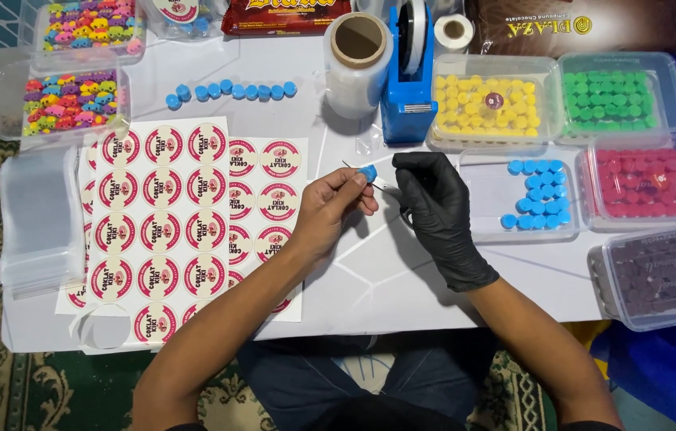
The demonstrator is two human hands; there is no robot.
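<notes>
A white tabletop (402, 279) fills most of the frame. Left of centre lie glossy paper sheets of round red-and-white stickers (164, 231), flat and partly overlapping. Clear plastic tubs line the right side: one of yellow moulded pieces (491, 104), one of green (611, 100), one of red (648, 179), one of dark brown (661, 275), and a shallow one of blue pieces (541, 191). At upper centre stand a blue tape dispenser (408, 80) and a roll of clear film on a cardboard core (357, 68). The right hand (438, 211) wears a smooth black glove (matte, snug), fingertips pinched near a thin stick. The bare left hand (330, 209) pinches a small blue rounded candy (367, 172) at centre frame.
</notes>
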